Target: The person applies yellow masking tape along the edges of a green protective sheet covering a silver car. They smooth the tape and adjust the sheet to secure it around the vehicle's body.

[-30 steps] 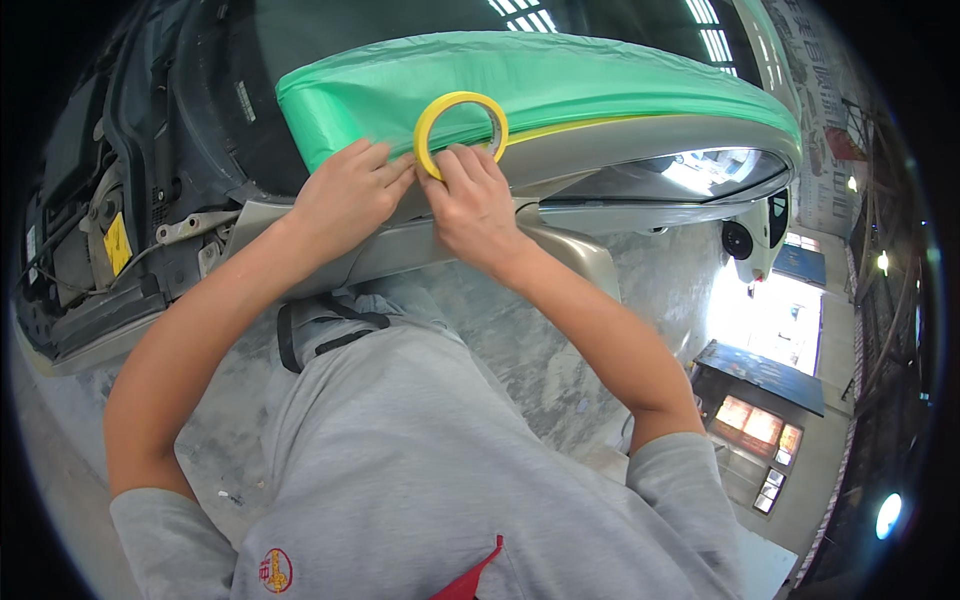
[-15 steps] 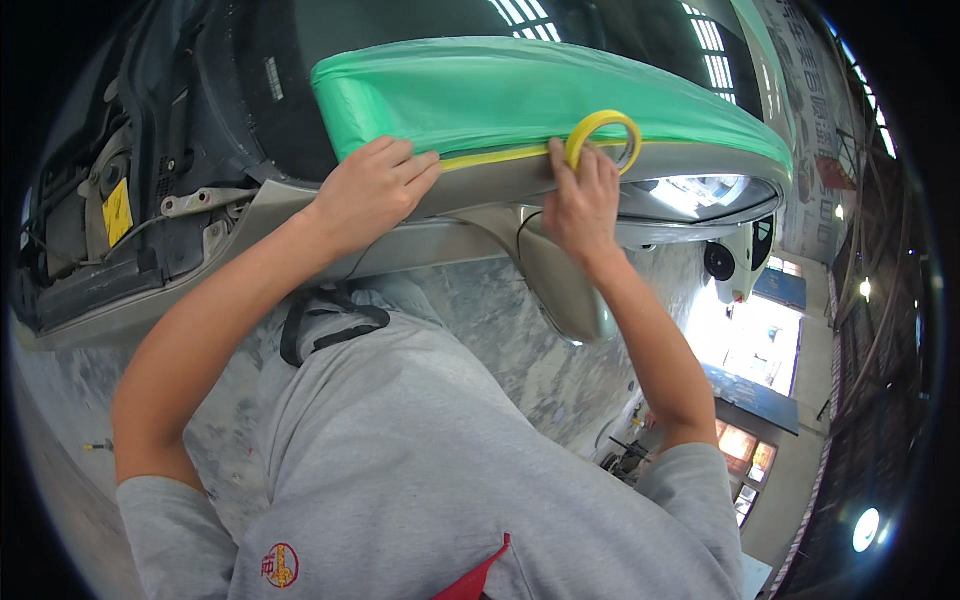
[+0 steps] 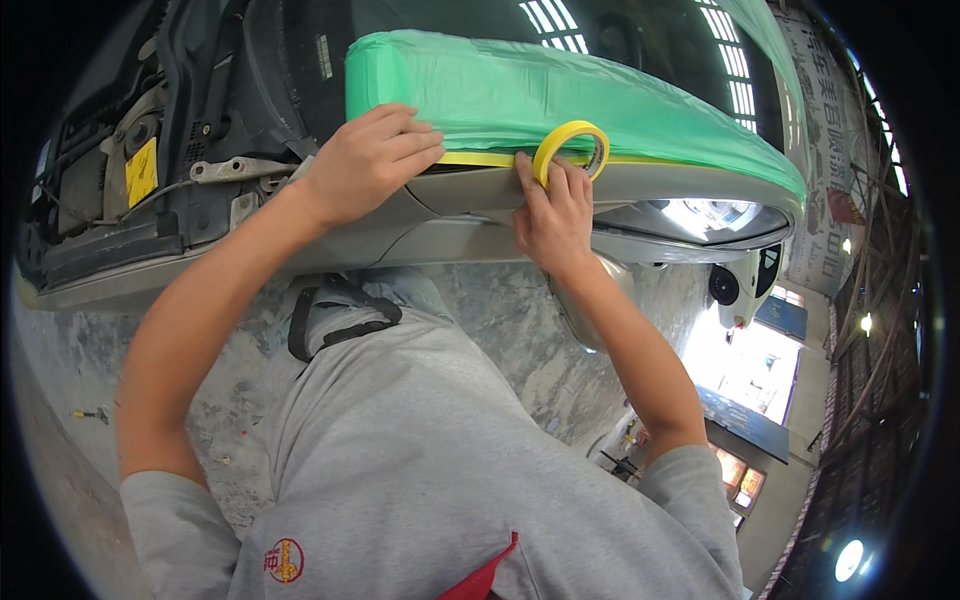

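Green masking film (image 3: 480, 95) lies over the car's dark glass, its lower edge bordered by a strip of yellow masking tape (image 3: 478, 159). My left hand (image 3: 372, 165) is closed over the film's lower left edge, fingers together; the tape strip runs out from under its fingertips, and the thumb is hidden. To its right, my right hand (image 3: 556, 215) holds a roll of yellow masking tape (image 3: 546, 152), which stands up above its fingers. Its index fingertip presses at the tape strip. A narrow dark gap shows beneath the strip near my left hand.
The open engine bay (image 3: 90, 190) with a metal hinge (image 3: 235, 170) is at the left. A side mirror (image 3: 575, 315) sticks out below my right forearm. Right of my right hand is a bright, glossy lamp-like panel (image 3: 710, 215). Below is the grey floor (image 3: 500, 300); another car (image 3: 745, 280) stands farther off.
My right hand and the tape roll have moved left along the film's edge, nearer my left hand. My left hand is slightly higher. The view has shifted a little.
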`<state>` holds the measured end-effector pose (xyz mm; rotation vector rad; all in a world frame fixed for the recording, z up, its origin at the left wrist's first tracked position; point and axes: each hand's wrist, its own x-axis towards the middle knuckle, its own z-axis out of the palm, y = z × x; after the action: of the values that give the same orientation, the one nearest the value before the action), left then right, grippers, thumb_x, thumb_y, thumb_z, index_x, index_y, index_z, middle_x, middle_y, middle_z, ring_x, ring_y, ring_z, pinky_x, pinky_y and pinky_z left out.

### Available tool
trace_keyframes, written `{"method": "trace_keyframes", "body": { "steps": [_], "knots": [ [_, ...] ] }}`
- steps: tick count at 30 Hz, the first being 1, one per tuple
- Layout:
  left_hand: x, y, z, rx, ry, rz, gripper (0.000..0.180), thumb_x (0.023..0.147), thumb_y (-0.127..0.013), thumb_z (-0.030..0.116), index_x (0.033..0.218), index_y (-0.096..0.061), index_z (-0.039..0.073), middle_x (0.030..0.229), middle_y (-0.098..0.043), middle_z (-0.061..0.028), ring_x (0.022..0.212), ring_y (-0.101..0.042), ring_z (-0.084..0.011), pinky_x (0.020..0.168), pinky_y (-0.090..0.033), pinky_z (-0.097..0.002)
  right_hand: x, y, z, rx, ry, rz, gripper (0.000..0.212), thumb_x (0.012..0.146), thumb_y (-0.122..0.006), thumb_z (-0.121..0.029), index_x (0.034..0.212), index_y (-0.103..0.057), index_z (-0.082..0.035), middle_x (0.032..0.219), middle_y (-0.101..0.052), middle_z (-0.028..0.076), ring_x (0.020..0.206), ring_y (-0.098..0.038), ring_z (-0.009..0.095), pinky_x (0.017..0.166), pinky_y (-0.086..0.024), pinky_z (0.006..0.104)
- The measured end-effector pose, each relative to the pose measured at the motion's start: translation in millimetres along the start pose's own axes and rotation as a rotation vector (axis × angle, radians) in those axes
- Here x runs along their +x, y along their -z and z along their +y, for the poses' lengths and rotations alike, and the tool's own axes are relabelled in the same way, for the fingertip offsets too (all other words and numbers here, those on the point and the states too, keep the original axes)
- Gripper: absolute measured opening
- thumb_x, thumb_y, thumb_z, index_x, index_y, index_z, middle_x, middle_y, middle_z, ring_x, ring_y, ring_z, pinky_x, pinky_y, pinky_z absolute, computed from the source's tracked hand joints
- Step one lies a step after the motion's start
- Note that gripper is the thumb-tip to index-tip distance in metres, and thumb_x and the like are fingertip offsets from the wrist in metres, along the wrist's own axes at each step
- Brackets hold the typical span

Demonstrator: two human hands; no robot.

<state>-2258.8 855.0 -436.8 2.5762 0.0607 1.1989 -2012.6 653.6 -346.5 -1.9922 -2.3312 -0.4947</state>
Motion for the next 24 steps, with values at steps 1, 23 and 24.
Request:
{"method": "trace_keyframes", "body": {
  "steps": [1,23,24],
  "knots": [
    [-4.0,5.8,-1.8,0.013,-0.016,-0.034,0.038,0.087,-0.072,0.009,0.123,-0.080,0.001,0.129,-0.080,-0.0085,0.116,-0.073,-0.0284,0.110,-0.059,-0.0463,0.1,0.3,-0.2,-0.006,0.000,-0.011,0.074,0.071,-0.075,-0.008,0.145,-0.072,-0.001,0.134,-0.066,0.020,0.133,-0.062,0.037,0.112,-0.050,0.0526],
    [-9.5,48.9,7.6,0.090,-0.024,-0.287,0.041,0.088,-0.071,0.012,0.126,-0.084,0.004,0.139,-0.080,-0.0004,0.096,-0.062,-0.0221,0.089,-0.058,-0.0374,14.8,10.2,21.4,0.148,0.116,-0.012,0.058,0.074,-0.074,-0.002,0.132,-0.076,-0.004,0.114,-0.066,0.012,0.112,-0.066,0.035,0.098,-0.054,0.0483],
    [-11.1,46.5,8.5,0.095,-0.029,-0.302,0.041,0.088,-0.071,0.011,0.127,-0.084,0.003,0.140,-0.080,-0.0003,0.097,-0.062,-0.0220,0.089,-0.058,-0.0373,15.3,9.8,22.1,0.140,0.128,-0.014,0.057,0.075,-0.073,-0.001,0.131,-0.076,-0.004,0.114,-0.066,0.012,0.112,-0.066,0.034,0.098,-0.055,0.0478]
  ]
}}
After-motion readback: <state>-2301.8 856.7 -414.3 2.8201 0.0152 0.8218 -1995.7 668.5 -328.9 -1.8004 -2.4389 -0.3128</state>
